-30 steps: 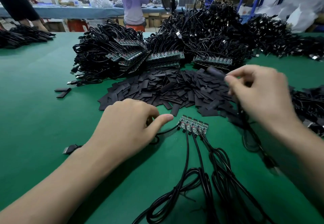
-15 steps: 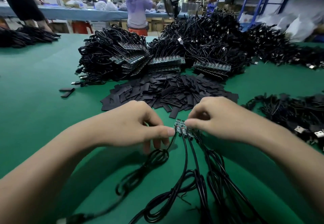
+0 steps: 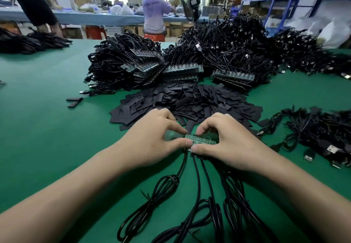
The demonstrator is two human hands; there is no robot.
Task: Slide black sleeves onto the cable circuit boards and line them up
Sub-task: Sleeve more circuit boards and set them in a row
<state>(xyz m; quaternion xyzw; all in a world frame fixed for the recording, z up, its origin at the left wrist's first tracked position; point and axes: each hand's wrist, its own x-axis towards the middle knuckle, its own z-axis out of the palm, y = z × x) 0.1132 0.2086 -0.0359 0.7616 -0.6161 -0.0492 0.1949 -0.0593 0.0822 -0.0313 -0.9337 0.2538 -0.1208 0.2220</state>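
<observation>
A short row of small green circuit boards (image 3: 201,140) lies on the green table (image 3: 47,128), each with a black cable (image 3: 197,176) trailing toward me. My left hand (image 3: 152,142) pinches the row's left end between thumb and forefinger. My right hand (image 3: 226,140) pinches the right side, its thumb at the near edge and fingers over the far edge. Just beyond my hands spreads a heap of flat black sleeves (image 3: 190,102). No sleeve shows on the boards between my hands.
Big piles of black cables with stacked circuit boards (image 3: 182,69) fill the table's far side. A smaller bundle of cables with USB plugs (image 3: 319,138) lies at the right. Two loose sleeves (image 3: 74,101) lie at the left. People stand at a blue table behind.
My right hand came back from the right and joined the left at the boards. Both hands now pinch the row, which sits tighter and squarer than before.
</observation>
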